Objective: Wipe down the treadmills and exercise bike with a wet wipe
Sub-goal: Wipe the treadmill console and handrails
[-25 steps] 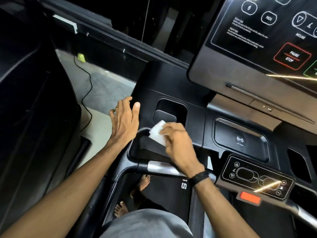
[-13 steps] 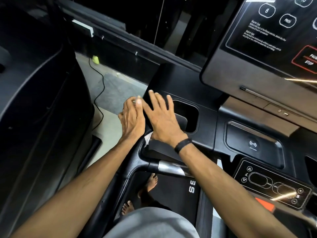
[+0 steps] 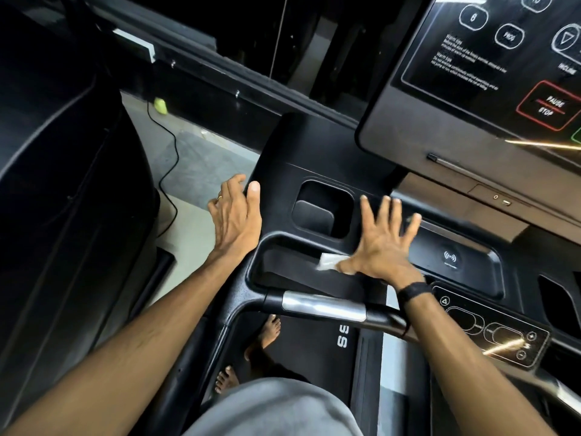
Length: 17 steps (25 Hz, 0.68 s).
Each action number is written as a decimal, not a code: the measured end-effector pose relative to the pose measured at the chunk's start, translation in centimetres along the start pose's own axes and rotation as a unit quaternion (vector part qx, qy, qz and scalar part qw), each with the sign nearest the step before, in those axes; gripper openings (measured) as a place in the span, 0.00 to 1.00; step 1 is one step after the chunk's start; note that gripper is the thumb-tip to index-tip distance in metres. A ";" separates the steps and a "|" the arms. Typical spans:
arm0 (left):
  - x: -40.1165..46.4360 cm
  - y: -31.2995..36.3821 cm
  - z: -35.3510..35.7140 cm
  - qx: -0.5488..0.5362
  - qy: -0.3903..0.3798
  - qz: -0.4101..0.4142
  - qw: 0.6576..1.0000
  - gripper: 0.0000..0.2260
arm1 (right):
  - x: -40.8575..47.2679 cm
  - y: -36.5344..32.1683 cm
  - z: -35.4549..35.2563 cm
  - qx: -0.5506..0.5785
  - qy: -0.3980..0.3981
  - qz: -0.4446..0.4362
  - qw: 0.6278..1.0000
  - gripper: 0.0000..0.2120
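Flatly, the right hand [image 3: 382, 247] is pressing down on the treadmill console [image 3: 314, 146] with its fingers spread straight, pinning a white wet wipe [image 3: 330, 262] under the palm and the heel of the thumb. Only the wipe's left end is showing: it is sticking out past the thumb side of the hand, its long axis running roughly left to right, and that free end is lying at the rim of the shallow tray [image 3: 283, 269] in front of the cup holder [image 3: 323, 209]. The left hand [image 3: 235, 215] is resting released on the console's left edge, thumb on top, fingers extended over the side, well apart from the wipe. A dark band [image 3: 413, 291] is sitting on the right wrist. Below both hands a handlebar with a silver sensor [image 3: 323, 306] is crossing the view, and right of the right hand a charging pad [image 3: 450, 258] is lying recessed. Above, the display panel [image 3: 487, 73] is showing a red PAUSE/STOP button.
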State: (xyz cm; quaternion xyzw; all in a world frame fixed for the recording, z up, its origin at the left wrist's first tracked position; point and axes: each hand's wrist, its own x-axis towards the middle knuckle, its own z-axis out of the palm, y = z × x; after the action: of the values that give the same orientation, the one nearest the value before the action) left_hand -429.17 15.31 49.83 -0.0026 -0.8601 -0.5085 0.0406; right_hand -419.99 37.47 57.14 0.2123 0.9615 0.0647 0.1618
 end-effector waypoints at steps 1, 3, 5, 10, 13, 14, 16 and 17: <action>0.0 0.0 0.0 0.002 -0.003 0.002 1.000 0.31 | -0.4 1.3 -0.2 -0.029 -0.022 0.026 0.999 0.74; 0.0 0.0 0.1 0.007 -0.003 0.007 1.000 0.31 | -1.1 2.7 -0.9 -0.073 -0.046 0.050 0.995 0.74; 0.0 0.0 0.1 0.016 -0.001 0.014 1.000 0.31 | -1.2 2.3 -1.3 -0.099 -0.038 0.026 0.994 0.73; 0.0 -0.2 0.2 0.033 -0.009 0.021 0.999 0.30 | 0.0 -1.6 -1.2 -0.065 -0.016 -0.058 0.996 0.73; -0.1 -0.3 0.2 0.041 -0.006 0.031 0.999 0.29 | -0.2 0.5 -1.2 -0.086 -0.020 -0.034 0.996 0.72; -0.1 -0.3 0.3 0.046 -0.007 0.035 0.998 0.29 | -0.4 2.0 -1.4 -0.100 -0.030 -0.017 0.994 0.72; 0.0 -0.3 0.5 0.051 -0.012 0.040 0.998 0.29 | -0.6 4.8 -2.0 -0.131 -0.047 0.010 0.990 0.71; 0.0 -0.3 0.6 0.050 -0.015 0.042 0.998 0.28 | -0.7 5.7 -2.2 -0.142 -0.049 0.011 0.989 0.71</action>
State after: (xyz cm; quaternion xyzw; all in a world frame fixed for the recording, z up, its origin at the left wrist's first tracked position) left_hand -429.27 15.68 49.33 -0.0440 -0.8841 -0.4627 0.0487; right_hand -417.98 42.20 60.52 0.2006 0.9312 0.1922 0.2361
